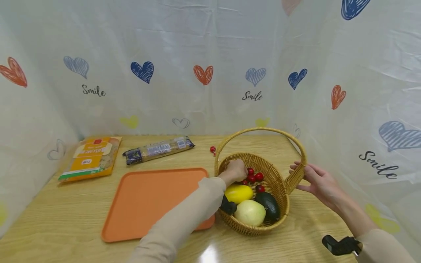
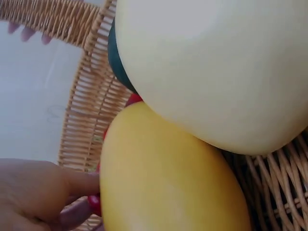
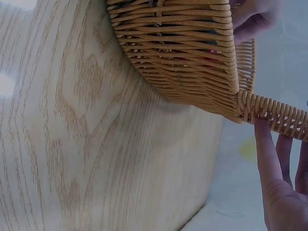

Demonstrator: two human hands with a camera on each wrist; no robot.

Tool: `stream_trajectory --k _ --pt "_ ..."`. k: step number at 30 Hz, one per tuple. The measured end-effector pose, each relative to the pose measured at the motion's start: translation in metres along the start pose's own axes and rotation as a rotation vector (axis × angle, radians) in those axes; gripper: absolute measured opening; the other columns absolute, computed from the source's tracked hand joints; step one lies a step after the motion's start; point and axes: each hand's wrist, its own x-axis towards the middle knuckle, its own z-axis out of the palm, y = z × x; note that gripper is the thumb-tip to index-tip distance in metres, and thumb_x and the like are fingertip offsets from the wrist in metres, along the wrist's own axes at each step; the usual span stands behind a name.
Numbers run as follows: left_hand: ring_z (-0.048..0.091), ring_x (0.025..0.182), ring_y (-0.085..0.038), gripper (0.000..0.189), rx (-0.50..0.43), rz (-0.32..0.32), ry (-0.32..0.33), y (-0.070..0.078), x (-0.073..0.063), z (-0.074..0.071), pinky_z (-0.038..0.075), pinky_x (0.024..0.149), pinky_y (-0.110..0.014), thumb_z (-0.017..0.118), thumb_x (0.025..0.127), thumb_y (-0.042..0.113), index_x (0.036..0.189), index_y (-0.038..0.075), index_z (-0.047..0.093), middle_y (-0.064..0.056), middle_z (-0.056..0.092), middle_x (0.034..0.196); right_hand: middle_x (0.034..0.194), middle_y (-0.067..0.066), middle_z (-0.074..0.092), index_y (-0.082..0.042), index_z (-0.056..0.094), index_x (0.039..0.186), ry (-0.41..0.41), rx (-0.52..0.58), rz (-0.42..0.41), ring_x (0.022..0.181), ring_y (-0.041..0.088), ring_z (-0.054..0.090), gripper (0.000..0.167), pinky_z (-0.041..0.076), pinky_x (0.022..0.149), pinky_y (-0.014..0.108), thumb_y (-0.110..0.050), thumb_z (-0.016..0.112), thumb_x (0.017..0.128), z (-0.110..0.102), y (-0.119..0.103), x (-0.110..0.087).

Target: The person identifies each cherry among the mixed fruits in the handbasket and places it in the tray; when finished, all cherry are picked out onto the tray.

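Lying near the basket's far edge, cherries are pinched by the curled left hand; the handle is loosely held by the right hand.

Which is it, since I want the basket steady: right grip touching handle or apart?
Touching: right wrist view shows the right grip, fingertip against the handle.

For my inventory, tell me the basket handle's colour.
The basket handle is golden tan, clearest in head view.

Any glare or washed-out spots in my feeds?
Head view: bright glare on the table at the bottom edge; left wrist: a washed-out highlight high on the pale round item; right wrist: white glare at the left edge and upper-left corner.
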Motion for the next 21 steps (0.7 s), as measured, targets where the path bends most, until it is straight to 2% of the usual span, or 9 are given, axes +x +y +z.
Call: stream_trajectory --k 1,3,4,6,8,11,16,18,21 --pt "0.060 0.082 -0.015 0.023 -0.026 0.013 0.009 0.002 -0.002 -0.002 0.047 0.068 -0.020 0.062 0.100 0.001 0.088 0.003 0.081 -0.004 0.076 0.089 0.123 -0.009 0.072 -0.027 0.072 0.126 -0.001 -0.003 -0.002 0.118 0.004 0.066 0.039 0.062 0.086 0.032 -0.016 0.037 0.114 0.000 0.000 0.000" --pt "0.068 0.098 -0.016 0.024 -0.077 0.038 0.022 0.006 -0.007 -0.005 0.051 0.072 -0.019 0.061 0.098 -0.004 0.106 0.004 0.083 -0.006 0.079 0.111 0.124 -0.009 0.073 -0.027 0.073 0.126 -0.006 -0.002 -0.007 0.117 0.004 0.066 0.039 0.062 0.086 0.033 -0.016 0.037 0.114 0.000 0.000 0.001" --pt "0.068 0.096 -0.017 0.024 -0.109 0.044 0.026 0.008 -0.008 -0.006 0.051 0.071 -0.020 0.062 0.098 -0.004 0.108 0.003 0.082 -0.007 0.078 0.112 0.123 -0.009 0.073 -0.026 0.073 0.126 -0.009 0.001 -0.012 0.117 0.004 0.066 0.039 0.062 0.086 0.033 -0.016 0.037 0.114 0.000 0.000 0.001" --pt "0.069 0.106 -0.021 0.025 -0.136 0.064 0.026 0.010 -0.012 -0.009 0.053 0.075 -0.021 0.062 0.099 -0.003 0.115 0.004 0.080 -0.008 0.077 0.117 0.123 -0.008 0.073 -0.026 0.073 0.126 -0.010 0.006 -0.018 0.117 0.005 0.066 0.039 0.062 0.086 0.033 -0.015 0.037 0.114 0.001 0.000 0.000" --pt "0.068 0.107 -0.021 0.024 -0.152 0.090 0.023 0.011 -0.017 -0.013 0.051 0.077 -0.021 0.062 0.101 0.000 0.116 0.004 0.079 -0.007 0.077 0.117 0.123 -0.008 0.073 -0.024 0.073 0.126 -0.014 0.018 -0.024 0.117 0.006 0.066 0.039 0.063 0.086 0.034 -0.014 0.037 0.114 0.002 0.000 0.000" --pt "0.064 0.096 -0.016 0.022 -0.179 0.138 0.005 0.012 -0.026 -0.021 0.048 0.074 -0.020 0.064 0.101 0.004 0.118 0.004 0.079 -0.007 0.077 0.118 0.123 -0.007 0.073 -0.024 0.073 0.126 -0.016 0.022 -0.030 0.116 0.007 0.066 0.040 0.063 0.086 0.034 -0.014 0.036 0.114 0.003 0.001 0.000" --pt "0.052 0.068 -0.013 0.021 -0.292 0.198 -0.049 0.007 -0.041 -0.036 0.040 0.060 -0.019 0.064 0.102 0.004 0.118 0.002 0.078 -0.013 0.076 0.114 0.123 -0.008 0.073 -0.025 0.073 0.126 -0.008 0.007 -0.034 0.116 0.006 0.066 0.040 0.063 0.085 0.033 -0.014 0.036 0.114 0.003 0.002 0.000" --pt "0.051 0.063 -0.014 0.021 -0.322 0.209 -0.063 0.005 -0.047 -0.042 0.038 0.056 -0.020 0.064 0.102 0.005 0.119 0.003 0.078 -0.014 0.076 0.111 0.124 -0.007 0.073 -0.026 0.073 0.127 -0.007 0.008 -0.031 0.116 0.005 0.066 0.040 0.063 0.085 0.033 -0.015 0.036 0.114 0.001 0.002 0.000" --pt "0.053 0.063 -0.013 0.022 -0.340 0.219 -0.073 0.000 -0.056 -0.049 0.040 0.056 -0.020 0.065 0.102 0.007 0.120 0.005 0.078 -0.012 0.075 0.110 0.124 -0.007 0.073 -0.026 0.073 0.128 -0.016 0.026 -0.030 0.117 0.005 0.066 0.041 0.063 0.085 0.033 -0.015 0.035 0.114 0.000 0.004 0.000"
